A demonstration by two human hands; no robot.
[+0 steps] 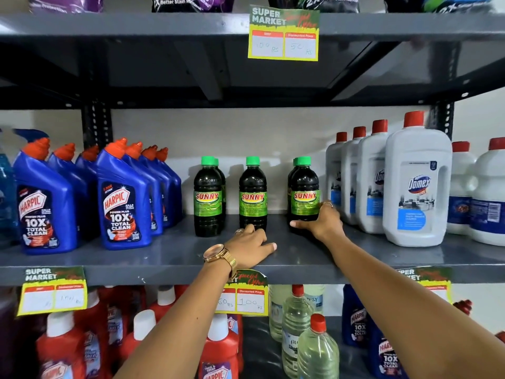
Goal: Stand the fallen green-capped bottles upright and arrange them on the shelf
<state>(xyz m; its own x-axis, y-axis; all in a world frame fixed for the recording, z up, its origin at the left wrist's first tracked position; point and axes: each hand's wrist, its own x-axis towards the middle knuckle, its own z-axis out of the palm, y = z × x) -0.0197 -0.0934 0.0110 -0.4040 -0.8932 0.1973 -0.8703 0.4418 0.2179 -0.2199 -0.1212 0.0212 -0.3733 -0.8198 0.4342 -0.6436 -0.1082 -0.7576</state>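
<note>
Gripping the front right Sunny bottle [304, 191] low on its label, the right hand [322, 220] has thumb and fingers wrapped round the body; a hard shove could tip it onto the bottle hidden behind, or against the white Domex bottles [416, 181] just beside it at centre right. The left hand [252, 243] rests on the grey shelf [164, 258], fingers loosely together touching the middle bottle's [252, 195] base; a careless nudge could topple it. Counted: seven blue Harpic bottles [124, 198] at left, six Domex, five green-capped bottles, all upright at frame centre.
</note>
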